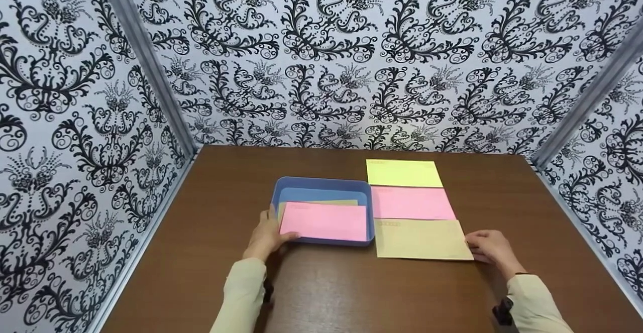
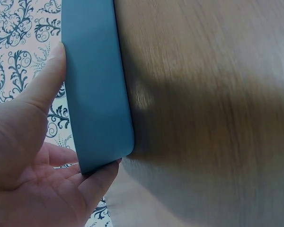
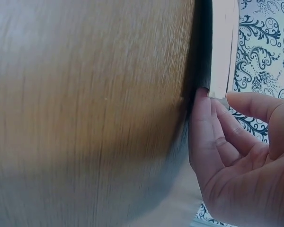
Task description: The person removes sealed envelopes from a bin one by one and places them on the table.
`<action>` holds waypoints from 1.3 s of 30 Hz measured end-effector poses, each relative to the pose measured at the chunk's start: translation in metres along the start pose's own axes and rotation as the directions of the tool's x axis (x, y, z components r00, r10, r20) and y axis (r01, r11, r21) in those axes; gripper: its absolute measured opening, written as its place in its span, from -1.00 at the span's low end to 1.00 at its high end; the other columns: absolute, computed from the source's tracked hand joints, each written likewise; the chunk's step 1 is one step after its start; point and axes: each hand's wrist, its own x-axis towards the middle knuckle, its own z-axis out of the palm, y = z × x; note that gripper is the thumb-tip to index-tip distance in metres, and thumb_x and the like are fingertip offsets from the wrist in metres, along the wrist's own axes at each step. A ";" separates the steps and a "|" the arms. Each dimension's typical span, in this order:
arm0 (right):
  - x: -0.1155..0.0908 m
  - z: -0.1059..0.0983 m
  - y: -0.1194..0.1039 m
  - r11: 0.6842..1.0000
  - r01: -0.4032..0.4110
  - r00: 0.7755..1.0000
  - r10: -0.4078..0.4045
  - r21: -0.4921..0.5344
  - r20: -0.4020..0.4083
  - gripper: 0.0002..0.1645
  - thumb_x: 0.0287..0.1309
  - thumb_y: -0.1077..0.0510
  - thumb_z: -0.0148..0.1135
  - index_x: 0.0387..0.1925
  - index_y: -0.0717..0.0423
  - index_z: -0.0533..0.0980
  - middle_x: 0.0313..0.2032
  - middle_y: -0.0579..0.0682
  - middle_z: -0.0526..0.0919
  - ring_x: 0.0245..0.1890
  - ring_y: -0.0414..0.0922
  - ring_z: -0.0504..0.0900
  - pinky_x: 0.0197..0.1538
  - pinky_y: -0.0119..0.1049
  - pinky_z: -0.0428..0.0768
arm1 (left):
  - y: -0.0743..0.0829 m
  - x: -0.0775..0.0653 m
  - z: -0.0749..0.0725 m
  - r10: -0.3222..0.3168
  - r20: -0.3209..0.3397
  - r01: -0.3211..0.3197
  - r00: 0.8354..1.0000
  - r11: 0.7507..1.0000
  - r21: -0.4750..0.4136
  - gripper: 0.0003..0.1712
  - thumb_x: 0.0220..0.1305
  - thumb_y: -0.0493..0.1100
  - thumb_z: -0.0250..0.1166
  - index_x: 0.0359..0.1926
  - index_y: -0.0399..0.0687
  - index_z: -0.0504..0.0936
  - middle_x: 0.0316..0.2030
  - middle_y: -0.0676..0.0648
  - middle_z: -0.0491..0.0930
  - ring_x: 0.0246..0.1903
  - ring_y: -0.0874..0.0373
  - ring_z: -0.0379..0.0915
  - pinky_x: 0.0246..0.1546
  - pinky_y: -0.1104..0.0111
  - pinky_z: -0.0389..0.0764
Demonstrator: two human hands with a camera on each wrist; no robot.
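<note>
My left hand [image 1: 264, 236] grips the near left corner of a shallow blue tray [image 1: 321, 185]; the left wrist view shows the thumb along its rim and fingers against the side [image 2: 97, 90]. Inside lies a pink envelope [image 1: 324, 221] over a beige envelope [image 1: 346, 202], mostly covered. At the far right, my right hand [image 1: 491, 247] pinches the right edge of a beige envelope stack [image 1: 422, 240]. In the right wrist view the thumb is at the top of the stack's edge [image 3: 222, 47], with fingertips at its underside.
Behind the beige stack lie pink envelopes [image 1: 412, 203], then yellow envelopes [image 1: 403, 173] at the back, in a column along the tray's right side. The brown wooden table [image 1: 331, 293] meets patterned walls [image 1: 341, 97] at the back and both sides.
</note>
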 end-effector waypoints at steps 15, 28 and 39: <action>0.000 0.000 0.001 1.000 0.000 1.000 0.000 -0.013 -0.005 -0.44 0.37 0.12 0.09 0.14 0.57 0.43 -0.22 0.04 0.73 -0.29 -0.24 0.70 -0.18 -0.27 0.73 | 0.000 -0.001 0.001 -0.018 0.006 0.018 1.000 1.000 -0.010 0.33 0.07 0.16 0.51 0.53 -0.43 -0.11 0.39 -0.49 0.12 0.25 -0.40 0.36 0.28 -0.12 0.42; -0.004 -0.002 0.001 1.000 0.014 1.000 -0.014 0.008 -0.008 -0.49 0.38 0.12 0.13 0.09 0.54 0.48 -0.33 -0.02 0.71 -0.37 -0.25 0.68 -0.27 -0.34 0.72 | 0.000 -0.001 0.001 -0.008 0.002 0.008 1.000 0.999 -0.035 0.33 0.08 0.16 0.51 0.53 -0.43 -0.11 0.41 -0.49 0.10 0.27 -0.42 0.32 0.29 -0.14 0.39; -0.006 -0.005 -0.001 0.999 0.009 1.000 -0.009 0.032 -0.006 -0.58 0.36 0.16 0.15 0.01 0.52 0.51 -0.42 -0.09 0.68 -0.41 -0.25 0.66 -0.31 -0.38 0.70 | 0.001 -0.001 0.000 -0.028 0.007 0.028 1.000 0.999 -0.033 0.31 0.11 0.14 0.50 0.53 -0.42 -0.13 0.44 -0.47 0.07 0.29 -0.42 0.31 0.30 -0.14 0.39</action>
